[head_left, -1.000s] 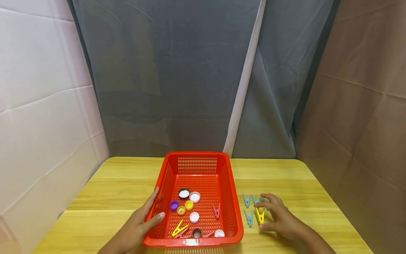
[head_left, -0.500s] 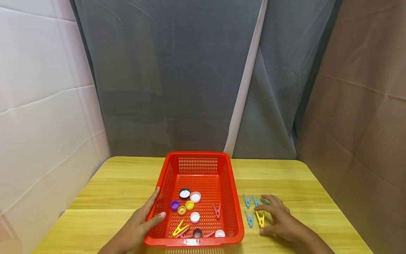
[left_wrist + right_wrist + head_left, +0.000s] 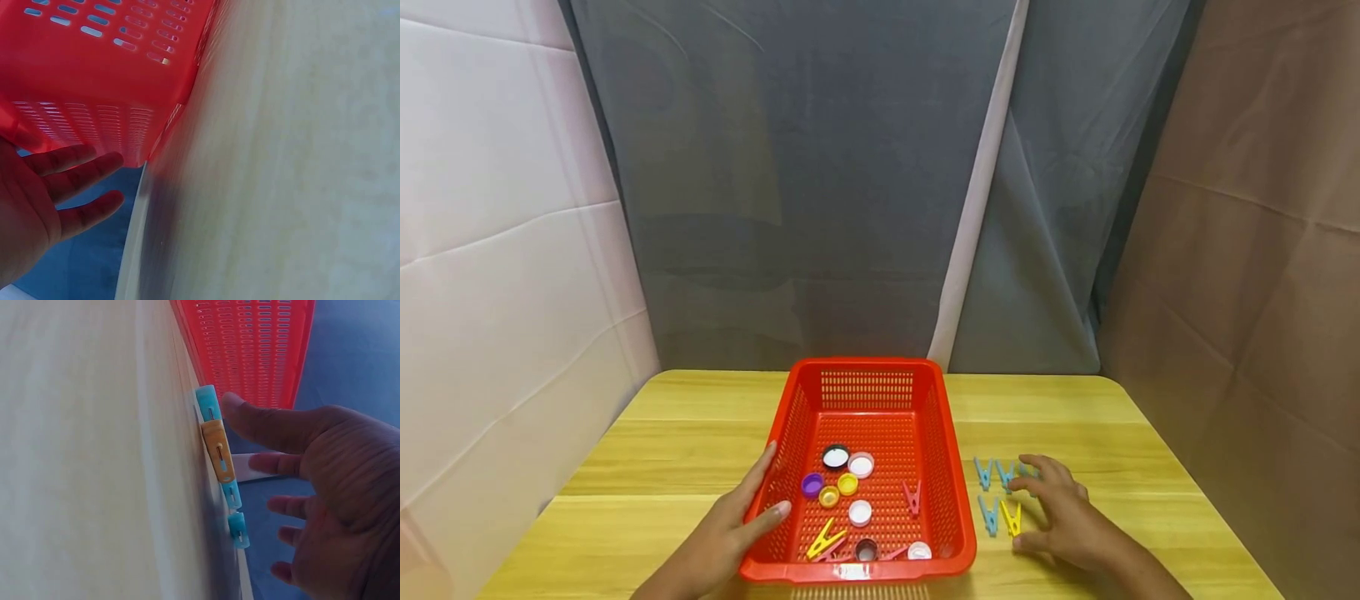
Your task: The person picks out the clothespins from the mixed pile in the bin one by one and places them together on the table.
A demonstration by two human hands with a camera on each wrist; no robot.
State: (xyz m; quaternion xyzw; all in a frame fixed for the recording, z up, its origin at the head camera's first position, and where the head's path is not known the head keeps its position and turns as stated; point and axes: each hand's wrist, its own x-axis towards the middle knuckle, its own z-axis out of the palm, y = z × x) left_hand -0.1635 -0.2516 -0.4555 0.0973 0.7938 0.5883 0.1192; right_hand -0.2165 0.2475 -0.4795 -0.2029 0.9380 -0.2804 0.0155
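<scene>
My left hand (image 3: 726, 521) holds the red basket (image 3: 958, 492) at its near left side, thumb over the rim and fingers outside; in the left wrist view several of its fingers (image 3: 81, 178) are straight. My right hand (image 3: 1060, 517) hovers with parted fingers and thumb over a yellow clothespin (image 3: 1012, 518), holding nothing. Around that clothespin lie blue clothespins (image 3: 988, 517), one partly hidden under the fingers. Seen from the right wrist, the thumb is close to the row of clothespins, where the yellow one (image 3: 218, 450) looks orange.
Inside the basket are several bottle caps, including a purple cap (image 3: 812, 485) and a white cap (image 3: 860, 513), with a yellow clothespin (image 3: 825, 540) and pink clothespins (image 3: 912, 497). The wooden table (image 3: 700, 433) is enclosed by cloth walls (image 3: 820, 183).
My right fingers have parted from the yellow clothespin, and the index finger has lifted off it. The clothespin has shifted slightly left onto the table. My left hand and the basket stay put.
</scene>
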